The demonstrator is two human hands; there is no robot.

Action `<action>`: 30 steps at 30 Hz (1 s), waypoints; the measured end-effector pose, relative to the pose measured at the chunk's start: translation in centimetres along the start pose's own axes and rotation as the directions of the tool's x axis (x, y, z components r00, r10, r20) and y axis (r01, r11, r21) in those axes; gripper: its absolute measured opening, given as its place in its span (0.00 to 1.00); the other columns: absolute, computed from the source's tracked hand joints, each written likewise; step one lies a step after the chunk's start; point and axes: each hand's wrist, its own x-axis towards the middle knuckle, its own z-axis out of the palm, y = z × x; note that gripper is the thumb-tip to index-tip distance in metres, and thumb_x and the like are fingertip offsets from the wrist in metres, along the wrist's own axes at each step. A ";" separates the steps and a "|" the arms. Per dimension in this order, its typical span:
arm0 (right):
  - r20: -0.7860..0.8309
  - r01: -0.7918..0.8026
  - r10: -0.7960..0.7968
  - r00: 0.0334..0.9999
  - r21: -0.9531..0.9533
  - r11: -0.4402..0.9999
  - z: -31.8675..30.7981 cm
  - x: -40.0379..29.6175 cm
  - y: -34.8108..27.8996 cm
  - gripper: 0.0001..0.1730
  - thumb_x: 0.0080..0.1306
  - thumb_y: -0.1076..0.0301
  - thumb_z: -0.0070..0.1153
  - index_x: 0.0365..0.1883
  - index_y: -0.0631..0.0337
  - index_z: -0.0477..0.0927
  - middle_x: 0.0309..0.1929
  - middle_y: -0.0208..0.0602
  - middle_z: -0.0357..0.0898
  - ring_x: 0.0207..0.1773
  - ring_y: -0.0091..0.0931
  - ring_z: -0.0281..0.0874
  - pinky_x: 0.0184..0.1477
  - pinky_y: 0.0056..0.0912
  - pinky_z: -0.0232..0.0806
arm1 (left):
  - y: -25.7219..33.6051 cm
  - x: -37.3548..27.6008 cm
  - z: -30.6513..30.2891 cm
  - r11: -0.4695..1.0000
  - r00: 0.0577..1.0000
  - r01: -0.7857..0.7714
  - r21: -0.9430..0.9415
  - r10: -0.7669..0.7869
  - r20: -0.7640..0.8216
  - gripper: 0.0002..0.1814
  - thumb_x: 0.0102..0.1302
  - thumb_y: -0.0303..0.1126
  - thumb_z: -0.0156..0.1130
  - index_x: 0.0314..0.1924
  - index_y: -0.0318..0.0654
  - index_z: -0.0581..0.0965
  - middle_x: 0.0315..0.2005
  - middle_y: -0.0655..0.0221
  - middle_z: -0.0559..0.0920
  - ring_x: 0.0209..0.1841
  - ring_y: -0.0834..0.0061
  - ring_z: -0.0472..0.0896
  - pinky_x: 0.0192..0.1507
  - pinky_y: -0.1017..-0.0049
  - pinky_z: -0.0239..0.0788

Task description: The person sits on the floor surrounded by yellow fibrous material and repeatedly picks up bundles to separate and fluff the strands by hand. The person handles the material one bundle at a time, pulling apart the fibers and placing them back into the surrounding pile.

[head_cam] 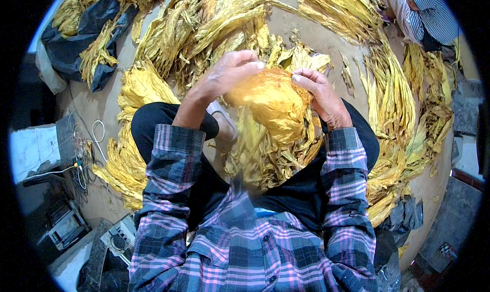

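A broad, crinkled yellow-orange dried tobacco leaf (277, 108) is spread between my hands, above the floor between my knees. My right hand (323, 95) pinches its right edge between thumb and fingers. At the upper left edge is my left hand (229, 72), thumb and fingers close together on the leaf; this hand and the leaf's left side are blurred. Beneath hangs a looser heap of yellow and brown tobacco leaves (283, 160), partly hidden by the held leaf.
Large piles of dried leaves (206, 24) lie ahead, with more leaves (390, 97) along the right and a yellow stack (141, 87) by my left knee. Black plastic sheeting (69, 55) is at upper left. Tangled cables (80, 154) lie left. Another person's striped clothing (432, 14) shows at upper right.
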 end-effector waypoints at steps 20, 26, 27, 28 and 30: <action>0.026 -0.007 0.008 1.000 -0.039 0.999 -1.1 0.1 -0.1 0.14 0.66 0.68 0.55 0.47 0.64 0.80 0.44 0.31 0.80 0.48 0.21 0.76 0.53 0.24 0.66 | -0.8 -0.8 -1.3 0.998 0.999 0.053 0.043 -0.054 0.009 0.13 0.69 0.39 0.57 0.32 0.37 0.75 0.24 0.83 0.71 0.28 0.89 0.67 0.30 0.83 0.61; 0.018 0.005 -0.005 1.000 0.015 1.000 -0.5 0.0 -0.5 0.13 0.67 0.71 0.52 0.48 0.64 0.79 0.45 0.31 0.80 0.47 0.21 0.77 0.53 0.23 0.68 | -1.3 -0.8 -1.7 0.992 0.998 0.035 0.123 -0.040 0.039 0.14 0.69 0.41 0.56 0.34 0.36 0.76 0.25 0.81 0.72 0.30 0.88 0.68 0.32 0.82 0.62; 0.007 0.016 -0.016 1.000 -0.013 1.000 -0.4 -0.1 -0.7 0.13 0.67 0.71 0.52 0.48 0.64 0.79 0.45 0.31 0.80 0.47 0.21 0.77 0.53 0.23 0.68 | -1.3 -0.8 -1.8 0.991 0.998 0.031 0.130 -0.038 0.049 0.15 0.70 0.42 0.55 0.35 0.36 0.76 0.26 0.80 0.73 0.30 0.88 0.69 0.33 0.82 0.62; -0.003 0.027 -0.027 1.000 -0.040 0.999 -0.3 -0.1 -0.8 0.13 0.67 0.71 0.51 0.48 0.64 0.79 0.45 0.31 0.80 0.47 0.21 0.77 0.52 0.23 0.69 | -1.3 -0.8 -1.6 0.992 0.998 0.023 0.122 -0.030 0.052 0.16 0.70 0.43 0.54 0.37 0.36 0.77 0.27 0.78 0.75 0.31 0.87 0.70 0.34 0.82 0.63; 0.006 0.064 -0.064 0.998 -0.070 0.996 0.1 -0.3 -0.9 0.13 0.67 0.68 0.53 0.47 0.60 0.80 0.37 0.21 0.77 0.34 0.12 0.66 0.36 0.15 0.58 | -0.9 -0.9 -0.8 0.994 0.998 0.008 0.106 -0.014 0.059 0.20 0.72 0.46 0.50 0.40 0.35 0.78 0.30 0.75 0.77 0.34 0.85 0.72 0.38 0.82 0.65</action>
